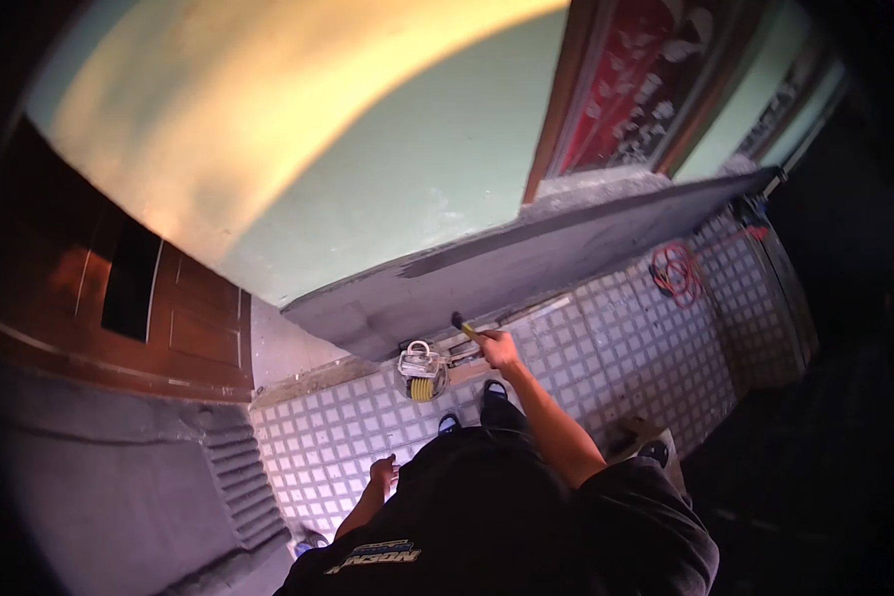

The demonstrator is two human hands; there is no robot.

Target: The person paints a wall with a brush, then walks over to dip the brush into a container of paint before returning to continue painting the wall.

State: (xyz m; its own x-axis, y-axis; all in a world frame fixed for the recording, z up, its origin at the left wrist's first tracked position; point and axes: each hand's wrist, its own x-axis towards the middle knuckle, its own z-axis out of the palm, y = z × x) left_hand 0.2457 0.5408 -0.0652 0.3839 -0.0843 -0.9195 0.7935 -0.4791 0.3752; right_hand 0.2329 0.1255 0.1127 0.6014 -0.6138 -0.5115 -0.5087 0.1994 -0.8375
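My right hand (pixel 499 349) is closed round the yellow handle of a brush-like tool (pixel 469 330), its dark head pointing up and left, near the grey lower band of the wall (pixel 437 296). My left hand (pixel 384 471) hangs low at my left side above the tiled floor, with some fingers apart and nothing seen in it. Between the hands and the wall, on the floor, stand a whitish container with a handle (pixel 419 358) and a coil of yellow cord or hose (pixel 422 388).
A brown wooden door (pixel 199 333) is at the left, beside a grey ridged surface (pixel 243 477). Red cable (pixel 675 273) lies coiled on the tiles at the right. Long strips (pixel 536 310) lie along the wall base. Objects stand by my right foot (pixel 654 452).
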